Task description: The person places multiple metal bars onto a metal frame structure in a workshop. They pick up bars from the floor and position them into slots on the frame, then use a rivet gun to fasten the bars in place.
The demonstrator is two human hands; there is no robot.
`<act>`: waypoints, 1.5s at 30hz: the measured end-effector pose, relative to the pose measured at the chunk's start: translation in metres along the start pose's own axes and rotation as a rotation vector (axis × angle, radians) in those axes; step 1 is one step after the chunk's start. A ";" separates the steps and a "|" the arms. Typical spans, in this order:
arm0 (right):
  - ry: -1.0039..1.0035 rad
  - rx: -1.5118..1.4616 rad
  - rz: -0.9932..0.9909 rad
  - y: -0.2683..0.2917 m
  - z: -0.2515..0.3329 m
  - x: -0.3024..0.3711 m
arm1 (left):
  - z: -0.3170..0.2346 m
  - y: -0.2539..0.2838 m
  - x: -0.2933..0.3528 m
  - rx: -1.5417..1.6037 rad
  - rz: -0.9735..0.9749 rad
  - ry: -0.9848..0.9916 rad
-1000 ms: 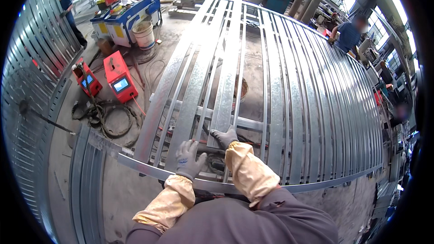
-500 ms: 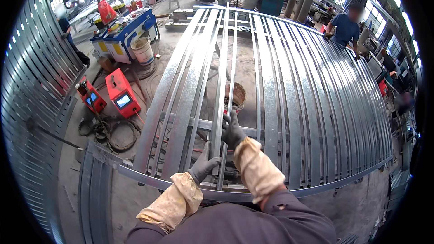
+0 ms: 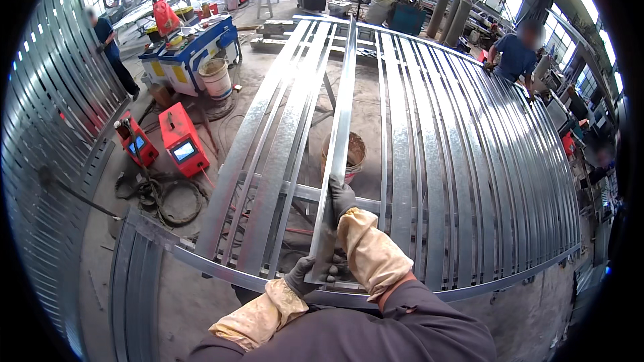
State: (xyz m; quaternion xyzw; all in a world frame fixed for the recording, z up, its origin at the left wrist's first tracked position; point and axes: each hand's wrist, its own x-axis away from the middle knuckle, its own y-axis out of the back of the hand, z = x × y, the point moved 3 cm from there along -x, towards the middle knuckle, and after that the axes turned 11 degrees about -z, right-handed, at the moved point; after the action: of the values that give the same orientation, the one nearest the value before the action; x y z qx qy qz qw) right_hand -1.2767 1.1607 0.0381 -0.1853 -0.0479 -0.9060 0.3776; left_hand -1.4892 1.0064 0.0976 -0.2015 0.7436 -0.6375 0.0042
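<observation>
Two gloved hands hold one long metal slat (image 3: 341, 141), tilted over a gap between the fixed-looking slats (image 3: 402, 161) of a frame (image 3: 503, 284). The left hand (image 3: 299, 277) curls around its near end; the right hand (image 3: 343, 198), partly closed, clasps its right side farther along. A bucket (image 3: 357, 153) stands below.

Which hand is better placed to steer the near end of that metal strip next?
Probably the left hand: it grips the metal strip at its near end, while the right hand holds the strip's right edge farther along.
</observation>
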 end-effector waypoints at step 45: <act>-0.013 0.302 -0.065 -0.020 -0.089 0.083 | -0.039 0.023 0.139 -1.533 -1.028 -1.013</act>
State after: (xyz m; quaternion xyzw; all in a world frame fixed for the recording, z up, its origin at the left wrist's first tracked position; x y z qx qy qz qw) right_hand -1.3708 1.0992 -0.0130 -0.1306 -0.1921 -0.8990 0.3713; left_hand -1.6338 1.0033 0.1176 -0.6843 0.6842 0.2375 -0.0848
